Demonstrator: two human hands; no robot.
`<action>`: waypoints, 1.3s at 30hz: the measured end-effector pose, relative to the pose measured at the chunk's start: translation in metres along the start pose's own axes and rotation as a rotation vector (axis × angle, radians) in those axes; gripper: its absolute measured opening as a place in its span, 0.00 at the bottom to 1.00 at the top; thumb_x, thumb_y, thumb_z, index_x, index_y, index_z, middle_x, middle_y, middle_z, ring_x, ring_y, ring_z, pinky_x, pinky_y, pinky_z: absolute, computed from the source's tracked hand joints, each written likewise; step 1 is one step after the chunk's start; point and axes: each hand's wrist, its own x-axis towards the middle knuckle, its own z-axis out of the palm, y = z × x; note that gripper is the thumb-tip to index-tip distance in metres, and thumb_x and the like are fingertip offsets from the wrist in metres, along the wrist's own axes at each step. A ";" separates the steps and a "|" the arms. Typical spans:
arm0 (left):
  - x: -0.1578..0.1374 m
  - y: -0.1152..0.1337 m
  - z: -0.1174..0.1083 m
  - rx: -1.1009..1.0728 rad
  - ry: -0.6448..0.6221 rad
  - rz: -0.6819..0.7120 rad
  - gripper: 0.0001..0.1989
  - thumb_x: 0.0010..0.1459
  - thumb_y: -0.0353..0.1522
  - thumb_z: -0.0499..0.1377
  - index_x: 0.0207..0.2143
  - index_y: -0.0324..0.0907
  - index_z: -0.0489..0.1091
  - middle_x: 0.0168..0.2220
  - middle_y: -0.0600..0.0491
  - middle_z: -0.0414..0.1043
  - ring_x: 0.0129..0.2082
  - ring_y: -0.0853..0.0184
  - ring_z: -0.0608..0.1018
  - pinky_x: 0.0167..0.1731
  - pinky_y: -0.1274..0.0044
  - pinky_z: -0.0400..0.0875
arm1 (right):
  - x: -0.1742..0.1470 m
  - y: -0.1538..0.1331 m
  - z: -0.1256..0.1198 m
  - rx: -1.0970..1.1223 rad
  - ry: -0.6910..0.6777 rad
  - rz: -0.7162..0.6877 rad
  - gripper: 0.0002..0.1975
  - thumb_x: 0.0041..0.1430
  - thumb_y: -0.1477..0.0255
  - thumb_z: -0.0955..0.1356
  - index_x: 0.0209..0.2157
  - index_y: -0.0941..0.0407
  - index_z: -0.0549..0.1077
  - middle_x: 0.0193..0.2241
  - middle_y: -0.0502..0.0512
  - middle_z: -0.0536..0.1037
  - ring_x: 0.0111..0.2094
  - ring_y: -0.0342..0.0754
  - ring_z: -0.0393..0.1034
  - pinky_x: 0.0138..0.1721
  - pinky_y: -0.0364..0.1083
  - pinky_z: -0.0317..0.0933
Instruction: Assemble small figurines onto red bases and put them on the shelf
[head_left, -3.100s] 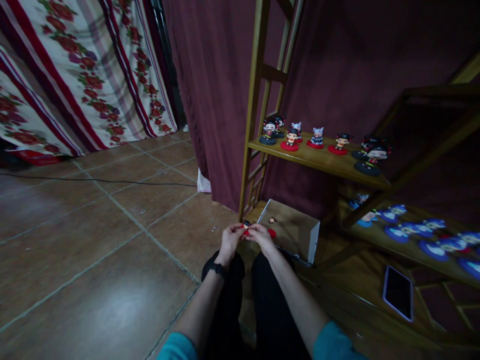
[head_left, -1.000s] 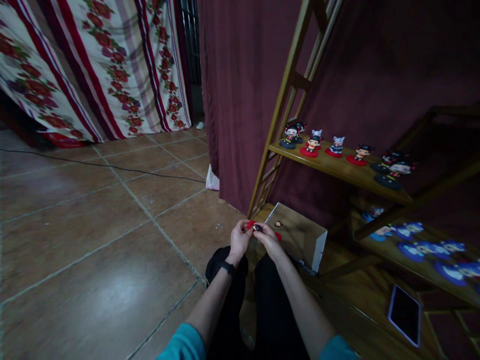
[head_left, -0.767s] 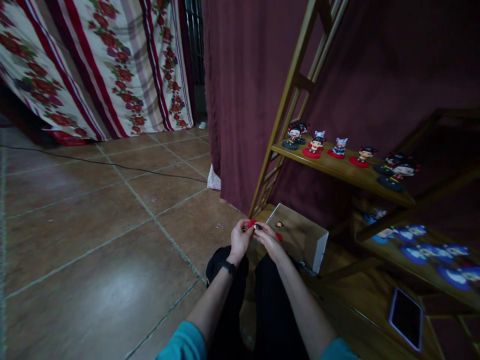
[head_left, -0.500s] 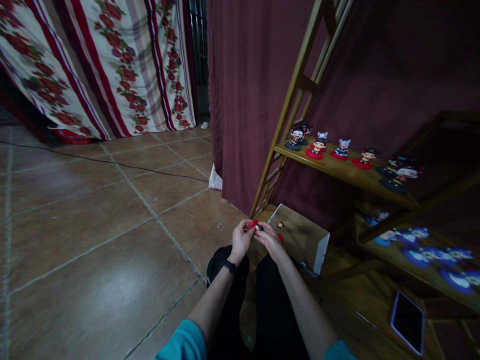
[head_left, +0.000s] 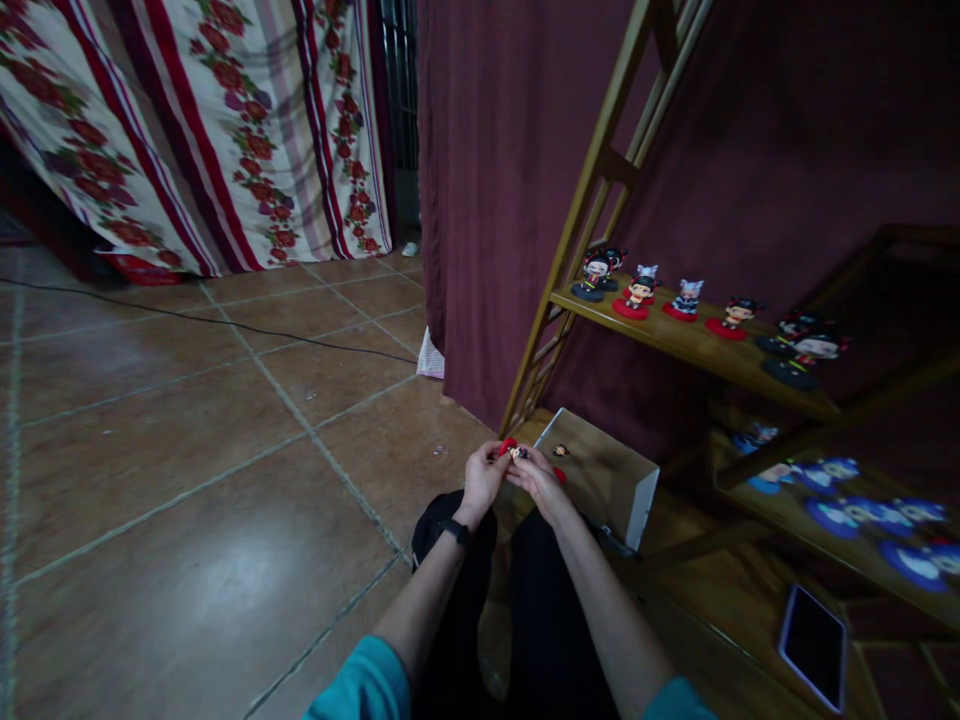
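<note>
Between my two hands, above my knees, is a small figurine with a dark head and a round red base. My left hand is closed, its thumb and fingers pinching the red base. My right hand is closed on the figurine's head end. The figurine lies tilted on its side, and the fingers hide part of it. Just beyond my right hand, an open cardboard box holds another small figure and a red piece.
A wooden shelf at the right carries several figurines on red and black bases. Figures with blue bases stand on the lower shelf. A phone lies at the lower right. A black cable crosses the tiled floor.
The figurine has turned slightly between my fingers, so more of its body shows. My hands stay in nearly the same place.
</note>
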 end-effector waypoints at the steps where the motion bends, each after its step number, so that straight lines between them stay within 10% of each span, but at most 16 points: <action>1: 0.000 0.001 0.000 0.011 0.005 0.002 0.12 0.44 0.33 0.61 0.34 0.40 0.73 0.28 0.51 0.74 0.27 0.69 0.73 0.29 0.79 0.65 | 0.001 0.001 0.000 -0.003 -0.003 0.006 0.21 0.44 0.66 0.69 0.43 0.49 0.65 0.41 0.52 0.74 0.38 0.48 0.72 0.41 0.50 0.65; 39: 0.001 -0.005 0.001 -0.020 -0.046 0.021 0.08 0.44 0.26 0.57 0.31 0.39 0.69 0.28 0.54 0.73 0.29 0.71 0.73 0.32 0.79 0.65 | -0.008 -0.008 0.003 0.028 -0.033 -0.099 0.21 0.44 0.71 0.68 0.44 0.51 0.67 0.46 0.55 0.70 0.47 0.51 0.65 0.46 0.52 0.61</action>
